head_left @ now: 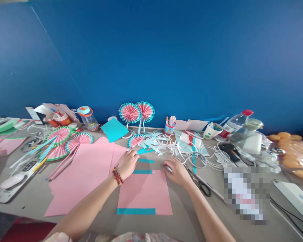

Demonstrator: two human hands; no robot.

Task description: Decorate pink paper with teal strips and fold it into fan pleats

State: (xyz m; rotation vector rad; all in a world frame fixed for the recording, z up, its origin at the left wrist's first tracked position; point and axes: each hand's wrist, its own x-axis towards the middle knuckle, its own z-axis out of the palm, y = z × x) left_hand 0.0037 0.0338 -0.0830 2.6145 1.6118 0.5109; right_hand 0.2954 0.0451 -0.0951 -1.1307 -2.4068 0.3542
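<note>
A pink paper sheet point(144, 191) lies in front of me, with a blue strip point(136, 211) along its near edge and another blue strip point(143, 171) at its far edge. Just beyond it is a separate blue paper strip point(145, 161). My left hand point(128, 164), wearing a beaded bracelet, is closed palm down with its fingers bent at that strip's left end; the fingertips are partly hidden. To the right of the strip, my right hand point(177, 172) is curled closed around something small and whitish that I cannot make out.
Larger pink sheets point(83, 174) spread to the left, beside folded paper fans point(78, 142). Paper scraps point(161, 143) are heaped at the back. Black scissors point(203, 187) and a long rod point(212, 190) lie right, near tangled cables point(213, 156) and a bottle point(236, 124).
</note>
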